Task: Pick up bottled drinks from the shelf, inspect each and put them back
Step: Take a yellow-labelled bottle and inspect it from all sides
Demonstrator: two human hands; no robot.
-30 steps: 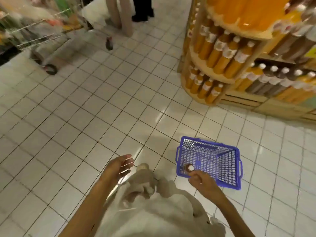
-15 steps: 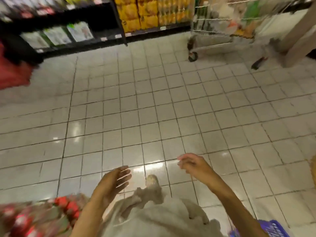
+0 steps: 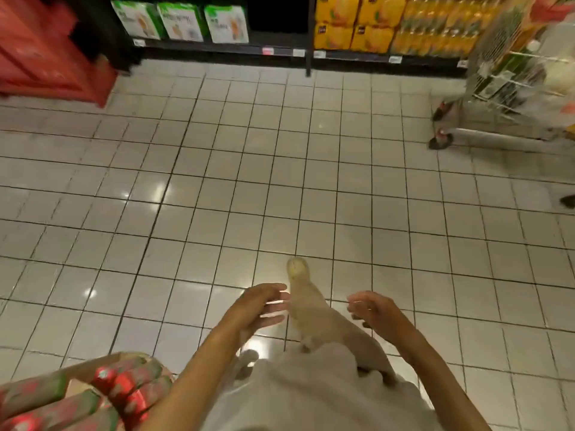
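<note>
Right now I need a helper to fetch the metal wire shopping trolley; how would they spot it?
Look along the dark bottom shelf at the far side of the white tiled floor, past the yellow-orange drink packs to the right edge. The silver wire shopping trolley stands there on the tiles, the only thing on wheels.

Single head-worn view, tilted steeply down over the tiled floor, hands close at six o'clock, dark shelf far off at twelve.

Orange bottled drinks stand packed in rows on the far dark shelf.
</note>
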